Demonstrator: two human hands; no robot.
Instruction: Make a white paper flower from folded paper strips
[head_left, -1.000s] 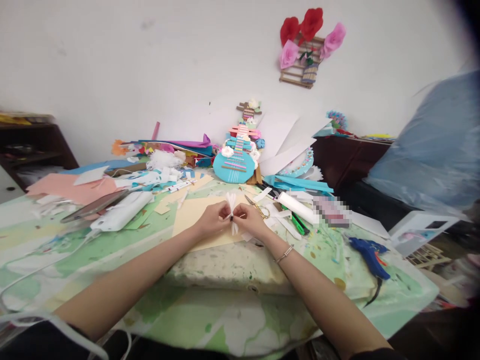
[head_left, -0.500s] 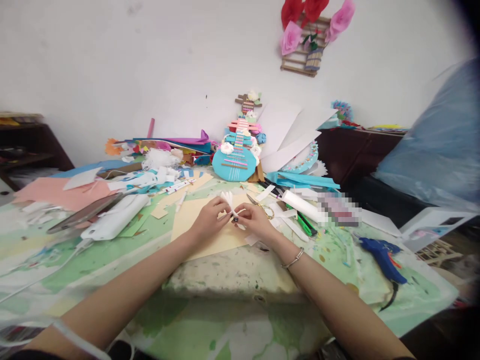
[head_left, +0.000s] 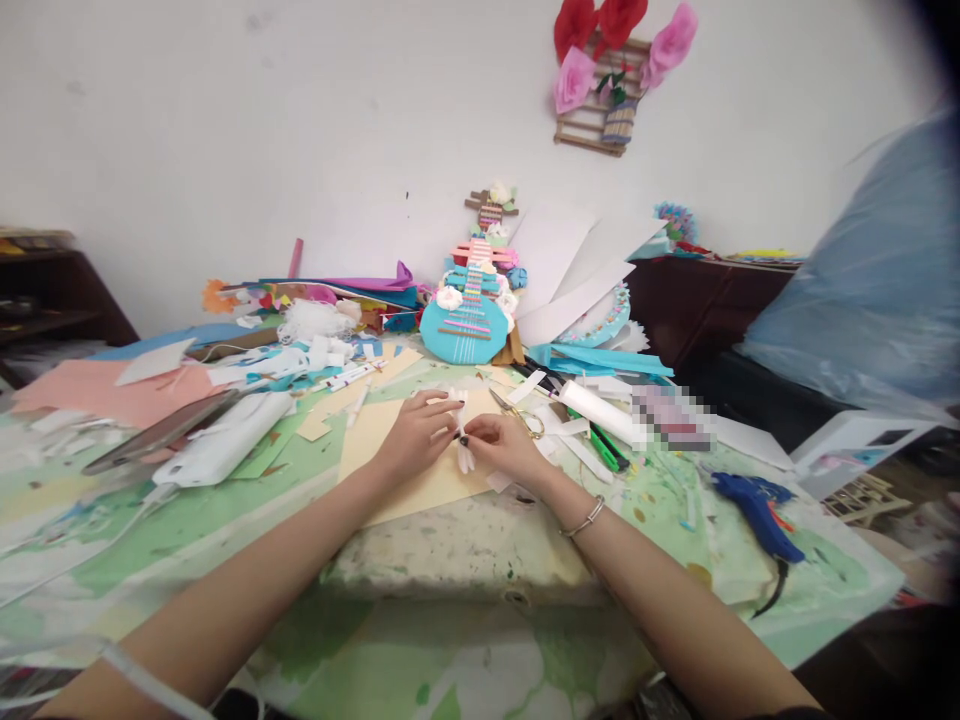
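A small white folded strip [head_left: 466, 460], perhaps crepe paper, is held upright over a cream sheet of card [head_left: 375, 440]. It narrows at the middle and spreads at its lower end. My right hand [head_left: 511, 448] pinches it at the waist between thumb and fingertips. From the other side, my left hand [head_left: 414, 434] grips it too, its upper fingers loosely bent along the strip's top. Fingertips cover part of the strip. Gold-handled scissors [head_left: 517, 410] lie just beyond my right hand.
A blue paper guitar-like model [head_left: 465, 330] stands at the back. A blue glue gun [head_left: 761, 515] lies at the right, with a green cutter [head_left: 604, 445] and a white roll [head_left: 600, 412] nearer. At left are a white power strip [head_left: 225, 440], a tablet [head_left: 161, 430] and paper scraps.
The white strip has turned from a fanned top to a more upright stance, its lower end now spread below my fingers. My left fingers have lifted and loosened. The view shifted slightly.
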